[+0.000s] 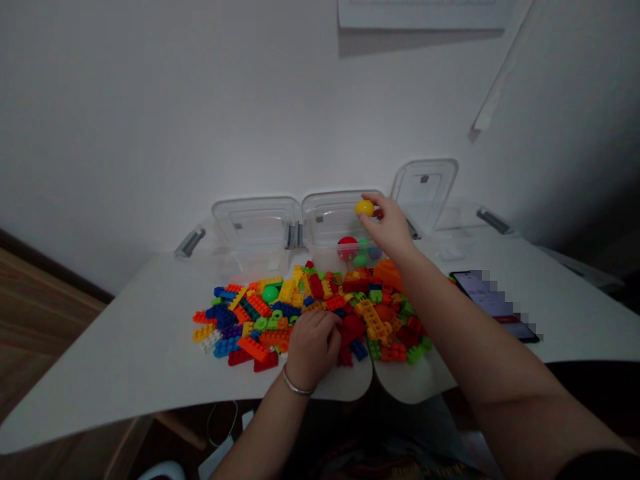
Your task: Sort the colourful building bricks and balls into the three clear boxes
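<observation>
A yellow ball [365, 208] is pinched between the fingers of my right hand [387, 227], raised above the middle clear plastic box [325, 255]. Inside that box lie a red ball [347, 248] and green balls [361, 260], with something bluish beside them. My left hand [314, 347] rests on the heap of toy building bricks [257, 303], its fingers curled down among red and orange pieces. What those fingers touch is hidden. A green ball [270, 294] sits in the heap to the left, and an orange rounded piece [389, 273] lies near my right forearm.
To the left stands another clear box [240, 265] with its lid raised against the wall. A third open lid [425, 190] rises on the right. A phone [495, 307] lies on the white table [125, 333] at the right. Paper hangs on the wall above.
</observation>
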Motion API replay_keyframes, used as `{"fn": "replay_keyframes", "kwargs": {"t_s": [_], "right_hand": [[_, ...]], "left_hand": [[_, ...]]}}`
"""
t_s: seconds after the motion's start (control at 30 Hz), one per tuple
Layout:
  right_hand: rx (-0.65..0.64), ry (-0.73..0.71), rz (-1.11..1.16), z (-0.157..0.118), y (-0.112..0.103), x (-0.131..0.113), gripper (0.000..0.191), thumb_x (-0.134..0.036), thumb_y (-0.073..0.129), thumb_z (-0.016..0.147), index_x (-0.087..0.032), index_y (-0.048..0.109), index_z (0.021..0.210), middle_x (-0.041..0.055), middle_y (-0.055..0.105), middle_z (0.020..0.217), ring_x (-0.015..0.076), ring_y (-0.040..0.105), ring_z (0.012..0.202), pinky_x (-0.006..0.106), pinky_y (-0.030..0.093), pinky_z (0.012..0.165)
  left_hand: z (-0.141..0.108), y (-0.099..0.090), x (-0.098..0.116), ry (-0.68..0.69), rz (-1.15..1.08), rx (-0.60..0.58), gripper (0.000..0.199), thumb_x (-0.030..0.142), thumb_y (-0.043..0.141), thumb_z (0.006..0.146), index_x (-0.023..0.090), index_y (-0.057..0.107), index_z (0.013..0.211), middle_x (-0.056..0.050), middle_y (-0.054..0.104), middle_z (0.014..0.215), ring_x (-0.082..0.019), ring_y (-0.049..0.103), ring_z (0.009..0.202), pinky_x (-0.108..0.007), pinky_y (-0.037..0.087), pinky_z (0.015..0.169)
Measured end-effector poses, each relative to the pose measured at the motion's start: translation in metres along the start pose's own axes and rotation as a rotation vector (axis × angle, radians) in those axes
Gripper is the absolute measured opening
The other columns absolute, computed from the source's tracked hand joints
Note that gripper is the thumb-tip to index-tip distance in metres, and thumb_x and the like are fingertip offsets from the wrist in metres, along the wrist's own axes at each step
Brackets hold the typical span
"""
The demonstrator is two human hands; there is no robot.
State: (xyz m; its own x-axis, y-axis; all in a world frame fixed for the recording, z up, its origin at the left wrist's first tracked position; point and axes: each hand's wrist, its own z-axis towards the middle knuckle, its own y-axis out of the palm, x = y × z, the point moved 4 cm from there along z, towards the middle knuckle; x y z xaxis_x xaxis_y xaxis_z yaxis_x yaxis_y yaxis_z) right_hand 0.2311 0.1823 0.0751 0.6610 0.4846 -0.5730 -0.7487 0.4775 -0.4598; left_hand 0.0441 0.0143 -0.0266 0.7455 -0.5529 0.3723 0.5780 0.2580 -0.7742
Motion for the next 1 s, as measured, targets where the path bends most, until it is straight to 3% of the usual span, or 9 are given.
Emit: {"fn": "replay_keyframes", "kwargs": {"t_s": [0.2,0.33,0.5,0.7,0.77,0.87,1.0], "right_hand": [[-0.373,0.104,-0.296,-0.005,0.023,-0.001,0.042,-0.039,0.057,0.083,-0.023,0.066,0.12,0.0078,0.071,0.114,0.0235,0.065,0.096,0.038,0.048,0.088],[-0.485,0.163,-0.487,-0.009,0.025,-0.006,0.041,-0.045,0.053,0.086,-0.025,0.069,0.116,0.0093,0.074,0.104,0.0275,0.066,0.099,0.044,0.044,0.093],[-0.456,0.167,-0.444,-0.007,0.027,-0.003,0.044,-0.045,0.053,0.085,-0.022,0.066,0.12,0.01,0.074,0.105,0.028,0.066,0.099,0.046,0.044,0.093],[-0.131,-0.002,-0.187,-0.012,0.01,-0.014,0.031,-0.029,0.055,0.084,-0.019,0.069,0.11,0.0085,0.071,0.109,0.024,0.064,0.096,0.042,0.046,0.092],[-0.087,-0.047,-0.143,-0.021,0.002,-0.023,0.028,-0.026,0.055,0.083,-0.018,0.069,0.106,0.0086,0.072,0.105,0.0231,0.064,0.09,0.041,0.047,0.09],[-0.163,-0.114,-0.103,-0.042,-0.007,-0.035,0.024,-0.026,0.057,0.083,-0.019,0.07,0.102,0.008,0.072,0.101,0.0223,0.064,0.091,0.039,0.048,0.089],[-0.401,-0.151,-0.154,-0.078,-0.009,-0.038,0.021,-0.028,0.059,0.084,-0.02,0.071,0.1,0.0067,0.073,0.102,0.0229,0.063,0.099,0.039,0.046,0.093]], "left_hand": [[0.0,0.0,0.0,-0.007,-0.011,0.002,0.019,0.012,0.046,0.083,0.018,0.064,0.084,-0.006,0.067,0.079,-0.022,0.061,0.079,-0.038,0.048,0.076],[0.0,0.0,0.0,-0.004,-0.004,-0.005,0.018,0.012,0.047,0.083,0.018,0.064,0.084,-0.005,0.068,0.079,-0.022,0.061,0.079,-0.038,0.047,0.075],[-0.001,0.0,0.0,-0.004,-0.002,-0.008,0.019,0.011,0.046,0.083,0.018,0.064,0.083,-0.006,0.068,0.079,-0.022,0.061,0.078,-0.038,0.048,0.075],[-0.001,0.001,0.0,-0.007,0.004,-0.017,0.018,0.012,0.046,0.083,0.018,0.063,0.084,-0.006,0.068,0.08,-0.022,0.062,0.079,-0.038,0.048,0.075],[0.0,0.001,0.0,-0.003,0.008,-0.019,0.018,0.012,0.047,0.082,0.018,0.064,0.083,-0.006,0.068,0.079,-0.022,0.062,0.078,-0.038,0.048,0.074],[-0.001,0.0,-0.001,0.003,0.004,-0.008,0.018,0.011,0.047,0.082,0.018,0.064,0.085,-0.006,0.069,0.08,-0.022,0.063,0.079,-0.039,0.049,0.074],[-0.001,0.0,-0.001,0.028,-0.005,0.03,0.019,0.01,0.047,0.082,0.018,0.064,0.085,-0.006,0.069,0.081,-0.022,0.063,0.078,-0.038,0.051,0.074]]}}
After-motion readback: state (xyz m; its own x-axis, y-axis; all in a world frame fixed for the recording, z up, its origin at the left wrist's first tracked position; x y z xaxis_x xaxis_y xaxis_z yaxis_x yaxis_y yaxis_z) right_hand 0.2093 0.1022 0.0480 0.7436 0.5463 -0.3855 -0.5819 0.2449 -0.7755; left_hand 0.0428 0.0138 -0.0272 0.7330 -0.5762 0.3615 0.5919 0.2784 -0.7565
